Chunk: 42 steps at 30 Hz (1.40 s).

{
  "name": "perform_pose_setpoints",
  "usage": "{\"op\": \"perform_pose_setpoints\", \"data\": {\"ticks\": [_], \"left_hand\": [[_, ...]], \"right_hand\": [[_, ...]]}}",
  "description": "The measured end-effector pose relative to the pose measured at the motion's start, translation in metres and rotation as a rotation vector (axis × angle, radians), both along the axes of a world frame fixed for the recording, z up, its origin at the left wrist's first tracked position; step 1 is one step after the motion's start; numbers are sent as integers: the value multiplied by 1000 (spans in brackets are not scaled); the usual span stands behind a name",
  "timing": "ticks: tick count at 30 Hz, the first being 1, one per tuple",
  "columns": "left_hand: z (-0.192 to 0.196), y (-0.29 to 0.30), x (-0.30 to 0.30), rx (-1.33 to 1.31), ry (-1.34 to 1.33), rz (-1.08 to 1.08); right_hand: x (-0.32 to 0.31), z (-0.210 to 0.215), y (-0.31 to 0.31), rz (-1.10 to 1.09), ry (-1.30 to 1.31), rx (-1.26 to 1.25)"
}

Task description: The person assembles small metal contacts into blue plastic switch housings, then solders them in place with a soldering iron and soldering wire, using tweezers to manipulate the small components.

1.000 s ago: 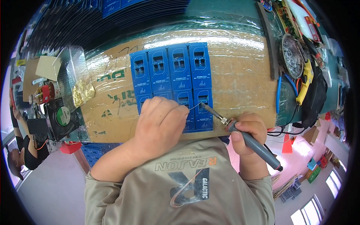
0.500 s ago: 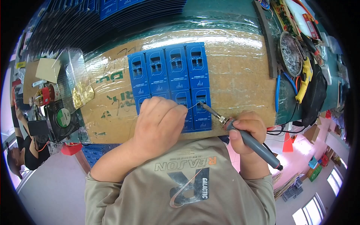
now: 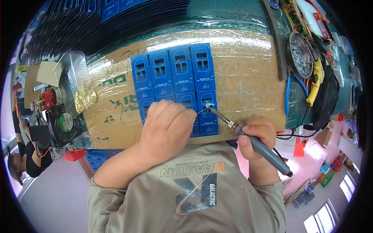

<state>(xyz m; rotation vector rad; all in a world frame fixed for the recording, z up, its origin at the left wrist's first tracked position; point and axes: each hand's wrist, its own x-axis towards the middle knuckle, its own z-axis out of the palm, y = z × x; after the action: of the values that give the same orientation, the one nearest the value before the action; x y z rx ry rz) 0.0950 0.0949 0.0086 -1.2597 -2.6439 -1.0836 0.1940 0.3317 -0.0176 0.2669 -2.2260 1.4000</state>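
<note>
Right hand (image 3: 256,136) is wrapped around the soldering iron (image 3: 254,144) by its grey handle, tip on the blue board (image 3: 208,112) at 12 o'clock. Left hand (image 3: 167,130) pinches thin solder wire (image 3: 200,111), probably floppy. Iron looks light and stiff; hold it by the handle only.

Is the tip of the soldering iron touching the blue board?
Touching. In the head view, the soldering iron tip meets the lower right blue board with no visible gap.

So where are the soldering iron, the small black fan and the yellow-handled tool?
soldering iron (image 3: 259,147): head view, on its grey handle below the right hand.
small black fan (image 3: 64,123): head view, on its round hub.
yellow-handled tool (image 3: 315,83): head view, on its yellow handle.
</note>
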Motion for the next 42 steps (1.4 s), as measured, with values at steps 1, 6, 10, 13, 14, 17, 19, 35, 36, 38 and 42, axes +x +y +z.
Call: {"op": "perform_pose_setpoints", "data": {"ticks": [1,6,10,13,14,17,19,35,36,38,42], "left_hand": [[0,0,0,1,-1,-3],[1,1,0,0,4,-8],[0,4,-1,17,21,0],[-2,6,-1,6,10,-2],[-2,7,-1,6,10,-2],[-1,8,-1,-9,7,0],[-2,8,-1,1,9,3],[2,2,5,-24,-3,-4],[1,2,6,-25,-1,-2],[-1,2,6,-27,2,0],[-1,2,7,-30,9,-3]], "right_hand": [[0,0,0,6,10,1],[3,-4,2,-16,14,-32],[4,-2,2,-56,-7,-5],[3,-2,1,-51,-2,12],[3,-2,2,-51,-2,12],[4,-2,2,-56,6,13],[4,-3,2,-50,14,14],[8,-5,3,8,7,-73],[7,-5,3,12,23,-63],[5,-6,2,15,39,-54],[6,-6,1,12,44,-30]]}}
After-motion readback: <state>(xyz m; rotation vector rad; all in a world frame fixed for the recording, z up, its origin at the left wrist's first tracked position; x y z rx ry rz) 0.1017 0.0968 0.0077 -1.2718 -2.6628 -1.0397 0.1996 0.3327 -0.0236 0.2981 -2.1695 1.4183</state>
